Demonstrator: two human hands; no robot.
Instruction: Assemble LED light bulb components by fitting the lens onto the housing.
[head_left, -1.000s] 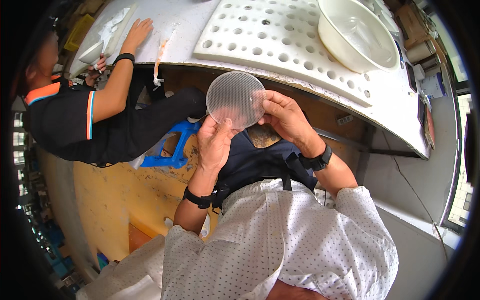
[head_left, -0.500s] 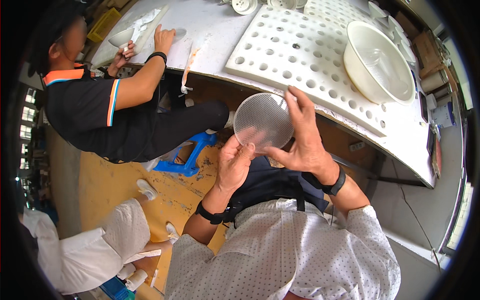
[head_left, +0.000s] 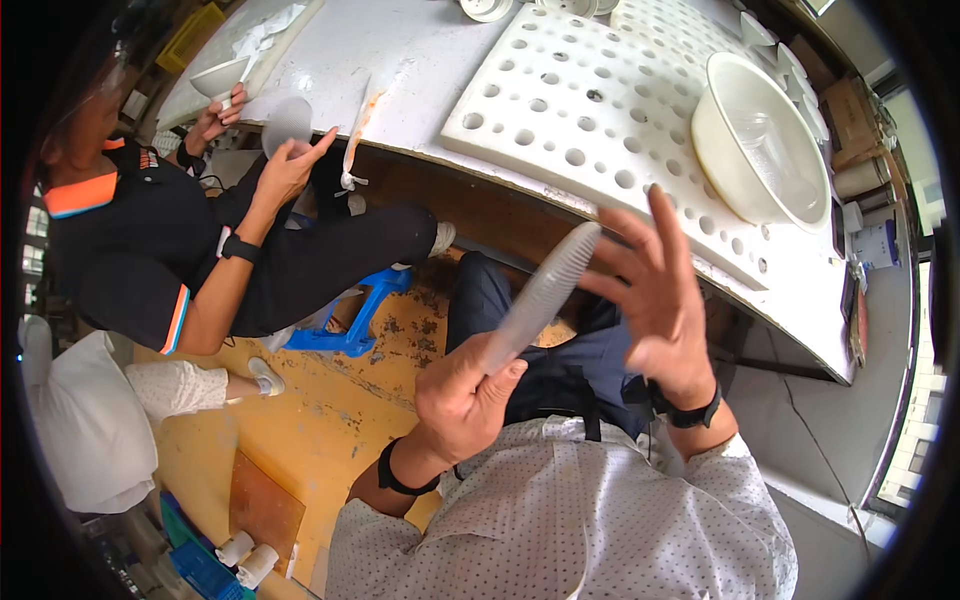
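Turning the disc (head_left: 541,297) edge-on, where half a second ago its round face was toward the camera.

Left hand (head_left: 466,398) holds the lower edge of the disc, fingers curled and thumb pressed on it. Right hand (head_left: 652,296) has opened: its fingers are spread wide and only the fingertips touch the upper rim. Disc is above the lap, in front of the worktop (head_left: 420,75), below the perforated board (head_left: 600,110).
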